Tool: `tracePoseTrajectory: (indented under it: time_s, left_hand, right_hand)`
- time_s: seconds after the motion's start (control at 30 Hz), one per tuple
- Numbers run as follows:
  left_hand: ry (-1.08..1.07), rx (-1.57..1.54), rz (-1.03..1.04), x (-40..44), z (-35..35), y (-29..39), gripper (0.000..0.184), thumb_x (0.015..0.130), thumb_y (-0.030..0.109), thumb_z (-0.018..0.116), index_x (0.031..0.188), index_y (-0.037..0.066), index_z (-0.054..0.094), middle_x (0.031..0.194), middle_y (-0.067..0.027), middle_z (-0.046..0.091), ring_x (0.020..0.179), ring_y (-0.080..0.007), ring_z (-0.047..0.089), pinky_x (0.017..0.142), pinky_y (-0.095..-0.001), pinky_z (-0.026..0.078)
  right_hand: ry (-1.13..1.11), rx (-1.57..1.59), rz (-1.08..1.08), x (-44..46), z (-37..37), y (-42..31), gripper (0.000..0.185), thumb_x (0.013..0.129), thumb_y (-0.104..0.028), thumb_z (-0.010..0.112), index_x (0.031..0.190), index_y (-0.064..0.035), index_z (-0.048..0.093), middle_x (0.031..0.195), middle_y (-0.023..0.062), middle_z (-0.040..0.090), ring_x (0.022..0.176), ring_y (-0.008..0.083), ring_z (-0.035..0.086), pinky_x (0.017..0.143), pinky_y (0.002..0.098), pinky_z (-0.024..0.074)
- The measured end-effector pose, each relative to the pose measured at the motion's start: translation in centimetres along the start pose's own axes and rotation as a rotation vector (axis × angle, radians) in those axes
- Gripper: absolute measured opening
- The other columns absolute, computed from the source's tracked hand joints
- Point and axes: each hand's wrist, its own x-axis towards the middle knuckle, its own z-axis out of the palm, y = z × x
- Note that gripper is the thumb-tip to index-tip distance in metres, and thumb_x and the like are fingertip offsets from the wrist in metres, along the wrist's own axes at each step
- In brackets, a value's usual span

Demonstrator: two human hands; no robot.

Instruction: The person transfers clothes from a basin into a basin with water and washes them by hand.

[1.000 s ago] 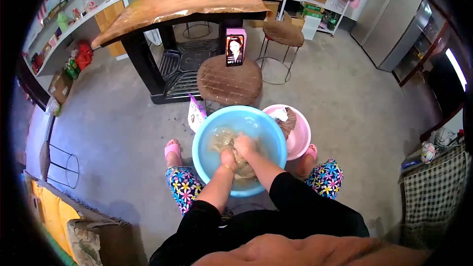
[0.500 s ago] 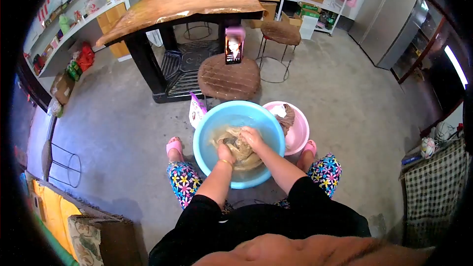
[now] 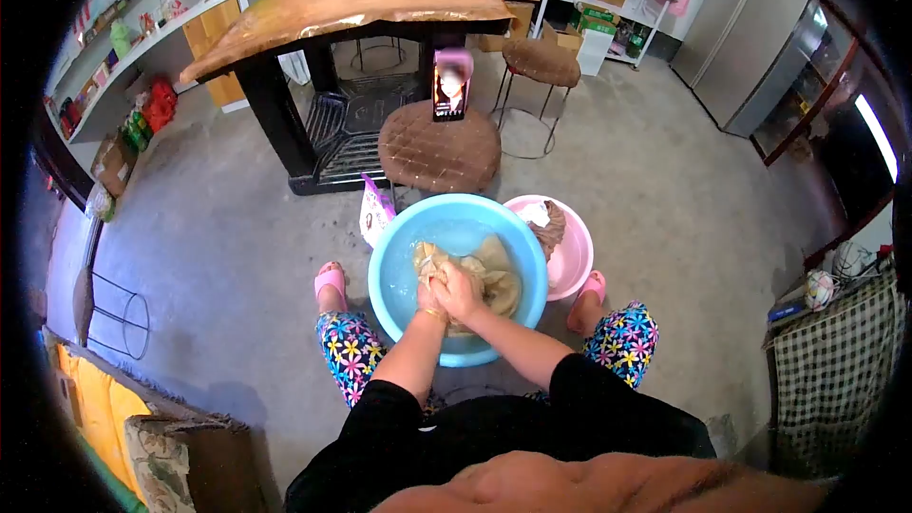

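A wet tan cloth point(image 3: 499, 280) lies partly in the water of a large blue basin point(image 3: 382, 271) between my feet. My left hand point(image 3: 429, 296), with a yellow band at the wrist, is closed on a bunched part of the cloth at the basin's left middle. Pressed against it, my right hand point(image 3: 458, 291) is closed on the same bunch. The rest of the cloth spreads to the right in the water. Some of the left fingers are hidden behind the right hand. Whether the cloth is a garment I cannot tell.
A pink basin point(image 3: 581, 256) holding brown cloth point(image 3: 548, 230) touches the blue basin's right side. A white and purple bag point(image 3: 376, 213) stands at its left. Beyond are a padded stool point(image 3: 440, 154) with a phone point(image 3: 450, 93) on it and a wooden table point(image 3: 361, 0).
My hands have come together from apart, the right one moving left and down. The cloth is now bunched between them, with its loose part spread to the right.
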Motion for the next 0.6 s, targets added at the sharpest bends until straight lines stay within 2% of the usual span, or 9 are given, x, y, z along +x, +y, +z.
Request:
tracePoseTrajectory:
  time_s: [0.1,0.13,0.17,0.2,0.3,0.37,0.43,0.53,0.6]
  left_hand:
    - [-0.054,0.286,0.203,-0.1,-0.2,-0.2,0.035,0.089,0.032,0.036,0.106,0.008,0.055,0.100,-0.0107,0.059,0.091,-0.0262,0.057,0.079,-0.0384,0.047]
    - [0.006,0.162,0.082,-0.4,0.3,0.1,0.034,0.089,0.032,0.036,0.105,0.008,0.056,0.099,-0.0107,0.059,0.090,-0.0260,0.057,0.079,-0.0381,0.047]
    - [0.127,-0.128,-0.141,-1.9,2.5,1.8,0.031,0.089,0.029,0.037,0.102,0.009,0.057,0.095,-0.0104,0.060,0.088,-0.0245,0.058,0.076,-0.0368,0.048]
    - [0.171,-0.110,-0.161,-2.1,3.1,2.0,0.032,0.090,0.025,0.036,0.105,0.005,0.055,0.099,-0.0113,0.059,0.090,-0.0249,0.057,0.078,-0.0372,0.047]
    - [0.078,-0.167,-0.214,-3.9,5.7,3.4,0.037,0.091,0.027,0.031,0.117,0.005,0.047,0.115,-0.0117,0.052,0.101,-0.0281,0.053,0.087,-0.0411,0.043]
    - [0.024,-0.094,-0.122,-1.9,3.2,1.0,0.036,0.092,0.028,0.033,0.119,0.006,0.045,0.115,-0.0111,0.052,0.101,-0.0281,0.053,0.087,-0.0402,0.043]
    - [0.036,0.007,-0.108,-2.1,3.7,1.3,0.035,0.093,0.028,0.035,0.119,0.007,0.045,0.116,-0.0110,0.052,0.101,-0.0276,0.053,0.087,-0.0395,0.043]
    - [0.004,-0.013,-0.189,-2.7,4.7,3.5,0.034,0.092,0.027,0.038,0.117,0.006,0.047,0.114,-0.0108,0.053,0.101,-0.0253,0.054,0.086,-0.0387,0.044]
    - [0.006,0.100,-0.124,-1.8,3.8,4.4,0.033,0.091,0.026,0.040,0.115,0.005,0.048,0.111,-0.0111,0.055,0.099,-0.0244,0.055,0.084,-0.0391,0.045]
  right_hand:
    - [0.043,-0.076,0.062,1.6,1.5,1.3,0.034,0.079,-0.034,0.048,0.094,-0.0037,0.051,0.082,0.0230,0.060,0.074,0.0426,0.057,0.069,0.0506,0.0442]
    - [0.004,-0.090,0.130,2.2,1.5,1.7,0.034,0.079,-0.033,0.048,0.094,-0.0034,0.051,0.084,0.0236,0.060,0.076,0.0423,0.057,0.070,0.0504,0.0443]
    - [-0.034,-0.105,0.195,2.8,1.5,2.0,0.034,0.079,-0.033,0.047,0.094,-0.0032,0.051,0.086,0.0242,0.060,0.077,0.0420,0.057,0.071,0.0501,0.0445]
    - [-0.093,-0.114,0.269,3.4,1.3,2.3,0.034,0.080,-0.033,0.046,0.095,-0.0021,0.052,0.091,0.0268,0.058,0.084,0.0415,0.057,0.075,0.0496,0.0440]
    - [0.076,-0.117,0.333,4.8,1.5,4.6,0.032,0.080,-0.030,0.048,0.096,-0.0024,0.051,0.085,0.0269,0.058,0.082,0.0432,0.056,0.074,0.0498,0.0431]
    - [0.009,-0.064,0.376,5.3,0.4,5.6,0.032,0.081,-0.028,0.048,0.096,-0.0006,0.051,0.094,0.0290,0.056,0.090,0.0430,0.054,0.079,0.0483,0.0421]
    - [0.100,0.102,0.393,5.8,1.0,8.0,0.032,0.081,-0.026,0.049,0.098,0.0016,0.051,0.098,0.0282,0.056,0.093,0.0423,0.053,0.081,0.0464,0.0421]
    - [0.177,0.117,0.451,6.5,-0.7,10.3,0.037,0.080,-0.025,0.052,0.101,0.0047,0.050,0.099,0.0280,0.056,0.094,0.0418,0.053,0.083,0.0447,0.0409]
    - [0.195,0.192,0.459,6.8,-2.2,11.8,0.040,0.079,-0.026,0.053,0.103,0.0060,0.050,0.100,0.0283,0.056,0.096,0.0419,0.052,0.084,0.0446,0.0398]
